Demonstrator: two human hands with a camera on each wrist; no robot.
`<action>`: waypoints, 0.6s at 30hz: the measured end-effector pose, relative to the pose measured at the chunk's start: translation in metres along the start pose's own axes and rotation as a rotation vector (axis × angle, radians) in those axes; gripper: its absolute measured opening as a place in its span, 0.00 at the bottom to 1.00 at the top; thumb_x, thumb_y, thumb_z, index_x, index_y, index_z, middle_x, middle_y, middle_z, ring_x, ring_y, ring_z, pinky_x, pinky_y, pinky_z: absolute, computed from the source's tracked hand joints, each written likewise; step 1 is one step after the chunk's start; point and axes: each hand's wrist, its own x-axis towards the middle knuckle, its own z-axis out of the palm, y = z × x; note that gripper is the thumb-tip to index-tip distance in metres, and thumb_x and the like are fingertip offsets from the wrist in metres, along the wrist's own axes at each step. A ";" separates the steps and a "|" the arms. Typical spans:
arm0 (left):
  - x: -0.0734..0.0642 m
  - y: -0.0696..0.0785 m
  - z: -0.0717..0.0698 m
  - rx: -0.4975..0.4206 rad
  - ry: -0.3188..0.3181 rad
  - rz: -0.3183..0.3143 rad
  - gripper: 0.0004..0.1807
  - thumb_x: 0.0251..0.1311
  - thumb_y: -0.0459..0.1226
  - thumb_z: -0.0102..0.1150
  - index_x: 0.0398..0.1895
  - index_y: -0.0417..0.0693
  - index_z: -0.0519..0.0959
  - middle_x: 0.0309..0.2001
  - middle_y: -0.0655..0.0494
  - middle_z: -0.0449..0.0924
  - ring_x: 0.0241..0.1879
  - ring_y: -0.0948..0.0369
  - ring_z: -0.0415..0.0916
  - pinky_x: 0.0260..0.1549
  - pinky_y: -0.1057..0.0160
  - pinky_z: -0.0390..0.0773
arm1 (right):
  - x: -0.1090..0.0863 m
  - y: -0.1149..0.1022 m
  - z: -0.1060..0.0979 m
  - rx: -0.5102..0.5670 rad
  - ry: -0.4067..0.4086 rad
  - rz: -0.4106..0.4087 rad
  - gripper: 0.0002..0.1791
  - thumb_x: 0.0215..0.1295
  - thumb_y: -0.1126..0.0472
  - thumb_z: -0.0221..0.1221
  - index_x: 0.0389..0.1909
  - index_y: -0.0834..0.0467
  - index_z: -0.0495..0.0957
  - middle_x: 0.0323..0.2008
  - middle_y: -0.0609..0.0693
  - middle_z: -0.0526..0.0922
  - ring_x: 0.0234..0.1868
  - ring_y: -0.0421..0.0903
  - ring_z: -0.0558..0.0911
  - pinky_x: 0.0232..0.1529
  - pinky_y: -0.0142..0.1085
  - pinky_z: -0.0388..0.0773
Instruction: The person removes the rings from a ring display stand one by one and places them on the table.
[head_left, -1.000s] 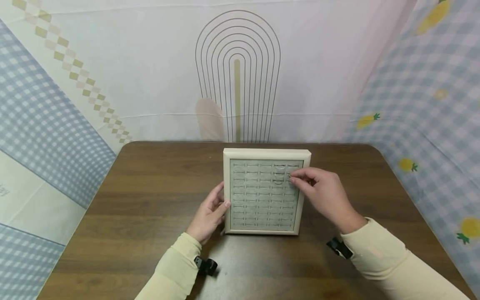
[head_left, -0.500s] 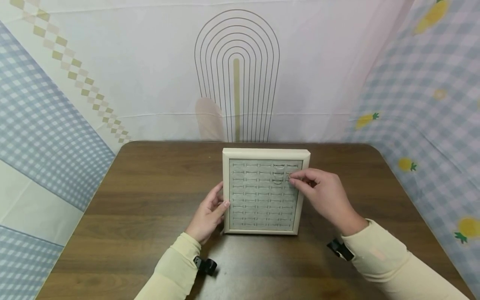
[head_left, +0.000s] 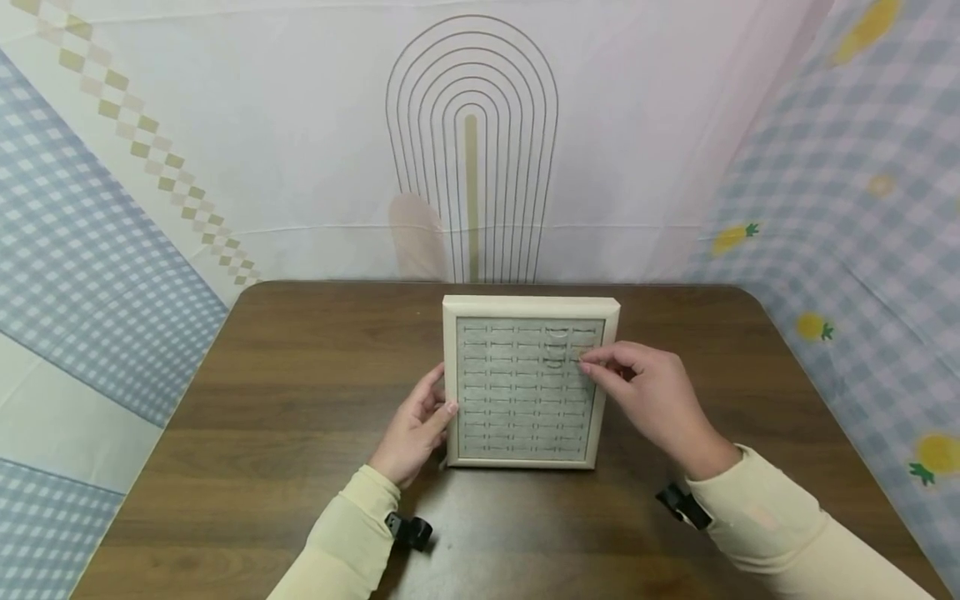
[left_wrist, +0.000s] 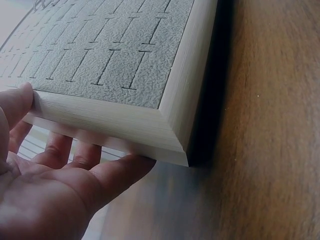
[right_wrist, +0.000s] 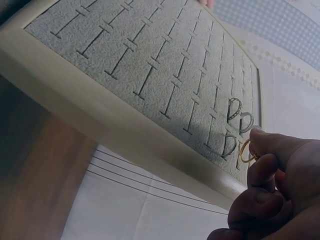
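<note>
A ring display board (head_left: 498,400), grey felt with rows of slits in a cream frame, stands upright on the table. My left hand (head_left: 415,429) grips its left edge; in the left wrist view the thumb lies on the front of the frame (left_wrist: 100,112) and the fingers reach behind. Near the board's upper right, my right hand (head_left: 656,392) pinches a gold ring (right_wrist: 243,151) between thumb and forefinger, right at the felt. Beside it in the right wrist view, a dark patterned ring (right_wrist: 234,108), a silver ring (right_wrist: 246,122) and another ring (right_wrist: 229,145) sit in slits.
The brown wooden table (head_left: 300,358) extends around the board. Behind it hangs a white cloth (head_left: 630,150) with printed arches, and a blue checked cloth (head_left: 840,225) hangs at the right. A black wrist camera (head_left: 411,532) sits beside the left sleeve.
My right hand has moved slightly down along the board's right side, still pinching the gold ring. My left hand keeps its grip on the frame.
</note>
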 end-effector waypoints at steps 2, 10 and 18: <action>0.000 0.000 0.000 0.004 0.004 -0.004 0.34 0.74 0.30 0.50 0.79 0.60 0.56 0.54 0.43 0.77 0.50 0.52 0.79 0.45 0.52 0.81 | -0.002 0.000 -0.001 -0.001 -0.007 0.003 0.05 0.61 0.64 0.70 0.36 0.52 0.89 0.32 0.41 0.87 0.25 0.39 0.73 0.25 0.31 0.71; -0.001 0.002 0.000 0.009 0.015 -0.020 0.34 0.74 0.31 0.50 0.79 0.61 0.56 0.54 0.44 0.77 0.50 0.52 0.79 0.45 0.53 0.81 | -0.006 0.003 -0.003 -0.012 -0.005 0.026 0.04 0.61 0.64 0.70 0.35 0.52 0.88 0.28 0.41 0.85 0.24 0.39 0.73 0.24 0.31 0.70; -0.001 0.003 0.002 0.002 0.015 -0.023 0.34 0.74 0.30 0.50 0.79 0.59 0.56 0.54 0.43 0.76 0.49 0.53 0.78 0.44 0.54 0.81 | -0.008 0.006 -0.004 -0.016 0.011 0.018 0.04 0.60 0.64 0.71 0.33 0.51 0.87 0.26 0.39 0.84 0.23 0.38 0.73 0.24 0.31 0.69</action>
